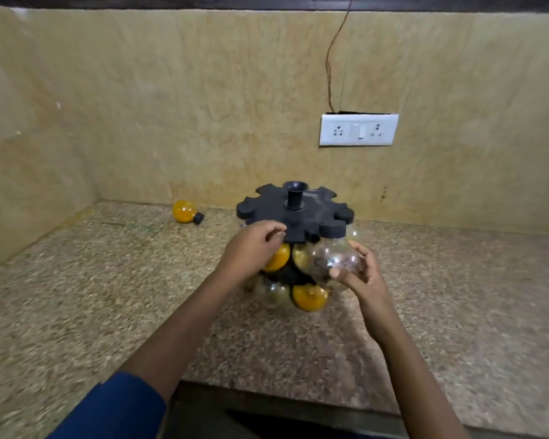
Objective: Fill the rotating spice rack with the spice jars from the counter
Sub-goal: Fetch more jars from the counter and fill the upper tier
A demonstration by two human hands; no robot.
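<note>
A black rotating spice rack (pixel 293 213) stands on the speckled counter (pixel 108 296), with several round jars hanging from its notched top disc and more below. My right hand (pixel 360 277) cups a clear round jar (pixel 335 259) with a black lid that sits at the disc's front right notch. My left hand (pixel 252 253) is at the disc's front left edge, fingers curled with fingertips touching the rim, in front of an orange jar (pixel 281 259). One orange jar with a black cap (pixel 186 212) lies on its side by the back wall.
A beige stone wall runs behind and along the left. A white socket and switch plate (pixel 358 129) sits on the wall at upper right with a thin wire (pixel 333 58) rising from it. The counter's front edge is below my forearms.
</note>
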